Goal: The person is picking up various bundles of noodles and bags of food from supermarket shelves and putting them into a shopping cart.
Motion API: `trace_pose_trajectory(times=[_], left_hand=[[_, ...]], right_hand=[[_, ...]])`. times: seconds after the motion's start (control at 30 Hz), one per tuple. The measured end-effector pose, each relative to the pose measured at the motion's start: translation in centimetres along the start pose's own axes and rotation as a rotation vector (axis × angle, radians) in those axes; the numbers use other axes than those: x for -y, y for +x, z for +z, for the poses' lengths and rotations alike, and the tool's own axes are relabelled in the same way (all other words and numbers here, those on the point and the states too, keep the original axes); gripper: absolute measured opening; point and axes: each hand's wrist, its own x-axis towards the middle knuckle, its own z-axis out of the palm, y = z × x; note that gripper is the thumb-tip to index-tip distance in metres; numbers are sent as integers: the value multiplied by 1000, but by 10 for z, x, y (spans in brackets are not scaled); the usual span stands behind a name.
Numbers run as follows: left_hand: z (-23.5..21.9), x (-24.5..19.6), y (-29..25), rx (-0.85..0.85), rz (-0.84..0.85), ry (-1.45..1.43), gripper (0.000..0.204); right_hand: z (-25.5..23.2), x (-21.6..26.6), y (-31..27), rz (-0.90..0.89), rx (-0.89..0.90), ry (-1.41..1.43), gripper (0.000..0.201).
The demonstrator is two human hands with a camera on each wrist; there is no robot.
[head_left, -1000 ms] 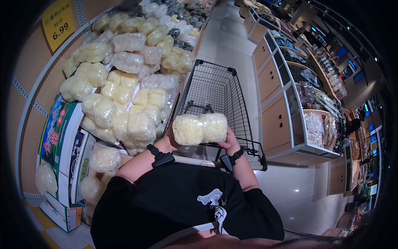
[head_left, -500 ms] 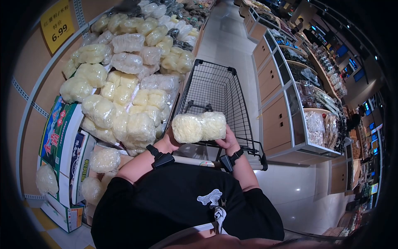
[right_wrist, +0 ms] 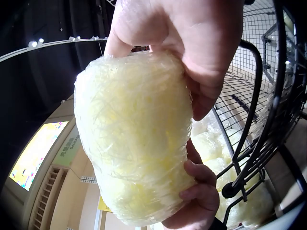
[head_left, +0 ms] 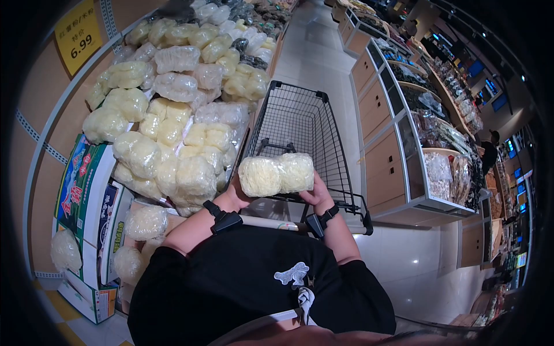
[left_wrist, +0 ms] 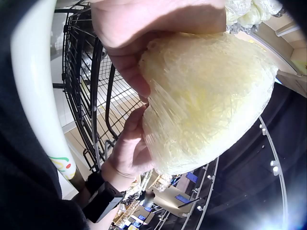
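A plastic-wrapped bundle of pale yellow noodles (head_left: 276, 175), made of two rounded lumps side by side, is held up in both hands above the near end of the cart. The left hand (head_left: 238, 193) grips its left end and the right hand (head_left: 315, 191) its right end. Close up in the left wrist view, the wrapped bundle (left_wrist: 201, 103) has fingers curled against its side and underside. The right wrist view shows the bundle (right_wrist: 136, 134) with the right hand (right_wrist: 180, 36) around one end and the left hand (right_wrist: 199, 196) at the other.
An empty black wire cart (head_left: 300, 118) stands beyond the hands, its pale handle (head_left: 268, 222) near the body. Wrapped noodle bundles (head_left: 196, 176) are piled on the left display, beside a yellow price sign (head_left: 79, 37). Wooden cabinets (head_left: 384, 167) line the right of the aisle.
Both hands and the bundle have shifted very slightly up and to the left in the head view. The grip on the bundle looks the same.
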Motion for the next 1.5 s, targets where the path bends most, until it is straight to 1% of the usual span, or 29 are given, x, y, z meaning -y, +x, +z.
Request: trace_pose_trajectory(times=[0.03, 0.1, 0.2, 0.33, 0.4, 0.47, 0.53, 0.6, 0.63, 0.7, 0.77, 0.97, 1.07, 1.13, 1.2, 1.33, 1.43, 1.47, 1.5], left_hand=[[-1, 1, 0, 13, 20, 34, 33], [-1, 1, 1, 10, 8, 29, 34], [3, -1, 1, -12, -14, -8, 36], [10, -2, 0, -40, -28, -40, 39], [11, -1, 0, -44, -22, -36, 39], [12, -1, 0, -47, -16, -33, 39], [10, -1, 1, -64, -16, -15, 40], [6, 0, 2, -89, -22, -14, 40], [5, 0, 2, -113, -28, -13, 41], [-1, -1, 2, -111, -46, -44, 39], [-6, 0, 2, -110, -63, -75, 37], [-14, 1, 3, -109, -58, -60, 35], [-8, 0, 0, -76, -43, -6, 35], [2, -2, -2, -81, -73, -69, 34], [6, -1, -2, -88, -61, -55, 34], [4, -1, 0, -110, -51, -35, 34], [-6, 0, 2, -79, -55, -41, 34], [-10, 0, 3, -80, -50, -40, 34], [-11, 0, 3, -84, -61, -57, 34]], right_hand=[[-1, 0, 0, 0, -2, 1, 43], [4, 0, -3, -37, -19, -50, 43], [20, 4, -9, -11, 6, -39, 43], [15, 3, -7, -18, 16, -38, 44], [8, 2, -4, -29, -21, -69, 45], [6, 1, -3, -15, -15, -46, 45], [19, 3, -6, -2, -9, -23, 45], [31, 5, -12, -43, -27, -96, 45], [28, 4, -10, -43, -27, -95, 45], [16, 3, -5, 5, -42, -40, 44], [4, 2, -2, 13, -43, -37, 44], [10, 3, -5, -8, -46, -66, 43], [16, 4, -6, -17, -39, -80, 44], [25, 5, -10, -18, -34, -80, 44], [32, 7, -13, -25, -83, -116, 44], [30, 5, -13, -50, -57, -114, 43], [20, 4, -11, -69, -91, -175, 43], [9, 3, -6, -18, -38, -57, 39], [8, 3, -4, 33, 15, 61, 37]])
